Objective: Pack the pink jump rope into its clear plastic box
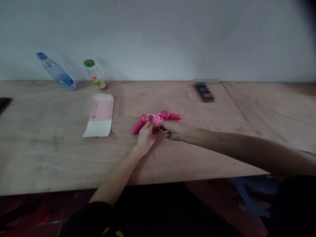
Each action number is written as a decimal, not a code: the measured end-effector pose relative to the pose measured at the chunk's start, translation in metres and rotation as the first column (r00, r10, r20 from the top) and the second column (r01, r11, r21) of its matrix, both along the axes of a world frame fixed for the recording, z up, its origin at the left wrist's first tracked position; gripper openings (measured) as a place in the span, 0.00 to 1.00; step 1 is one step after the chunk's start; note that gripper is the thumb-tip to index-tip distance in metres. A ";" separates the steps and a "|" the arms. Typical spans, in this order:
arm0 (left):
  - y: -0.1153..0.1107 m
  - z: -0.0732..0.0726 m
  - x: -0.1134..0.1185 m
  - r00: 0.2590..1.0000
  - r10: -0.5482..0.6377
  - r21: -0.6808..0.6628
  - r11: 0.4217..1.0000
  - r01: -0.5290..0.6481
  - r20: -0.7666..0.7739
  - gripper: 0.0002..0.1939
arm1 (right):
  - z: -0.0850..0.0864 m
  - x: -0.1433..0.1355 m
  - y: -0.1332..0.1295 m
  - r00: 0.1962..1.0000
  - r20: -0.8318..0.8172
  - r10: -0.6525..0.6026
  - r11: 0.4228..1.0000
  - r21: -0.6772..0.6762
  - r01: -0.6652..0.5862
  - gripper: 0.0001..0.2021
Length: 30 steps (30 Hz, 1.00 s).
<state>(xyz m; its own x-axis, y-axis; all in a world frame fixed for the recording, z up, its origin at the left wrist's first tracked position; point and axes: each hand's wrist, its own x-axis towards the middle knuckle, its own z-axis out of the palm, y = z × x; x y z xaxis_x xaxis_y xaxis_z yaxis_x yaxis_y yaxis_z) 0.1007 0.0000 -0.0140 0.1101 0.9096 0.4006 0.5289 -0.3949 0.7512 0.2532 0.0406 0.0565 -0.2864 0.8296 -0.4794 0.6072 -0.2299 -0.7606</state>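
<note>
A pink jump rope (pixel 156 119) lies on the wooden table with its cord gathered in a coiled bundle. One handle (pixel 138 127), with an animal-face head, points down to the left; the other handle (pixel 174 116) stretches out to the right. At the near side of the bundle my left hand (pixel 146 134) is closed, its fingertips pinched at the cord beside the left handle. My right hand (pixel 171 130) meets it from the right, fingers curled in against the cord. Between the fingertips there is something small and dark that I cannot make out.
Left of the rope lies a pink and white packet (pixel 101 112). A blue-capped plastic bottle (pixel 58 73) and a green-capped bottle (pixel 96 76) stand near the wall. A blurred-out dark object (pixel 204 92) lies at the back right. The table's front edge (pixel 158 181) runs before me.
</note>
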 end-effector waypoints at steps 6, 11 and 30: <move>0.002 -0.002 0.000 0.998 0.058 -0.001 0.998 -0.058 -0.011 0.08 | 0.025 0.024 0.005 0.826 0.448 0.342 0.776 0.361 -0.518 0.18; 0.004 -0.004 0.000 0.994 0.110 0.036 0.993 -0.109 -0.023 0.11 | 0.031 0.038 0.013 0.397 0.858 0.327 0.130 0.375 -0.918 0.16; 0.001 -0.002 -0.001 0.998 0.026 -0.008 1.000 -0.026 0.052 0.08 | 0.010 -0.007 0.010 0.974 -0.133 -0.182 0.954 -0.266 0.142 0.17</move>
<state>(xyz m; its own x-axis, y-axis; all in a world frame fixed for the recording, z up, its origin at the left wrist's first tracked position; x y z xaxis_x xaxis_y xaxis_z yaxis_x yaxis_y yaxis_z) 0.0997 0.0011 -0.0162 0.0656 0.9148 0.3986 0.4989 -0.3761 0.7808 0.2465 0.0501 0.0662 -0.2452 0.7282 -0.6400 0.4261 -0.5120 -0.7458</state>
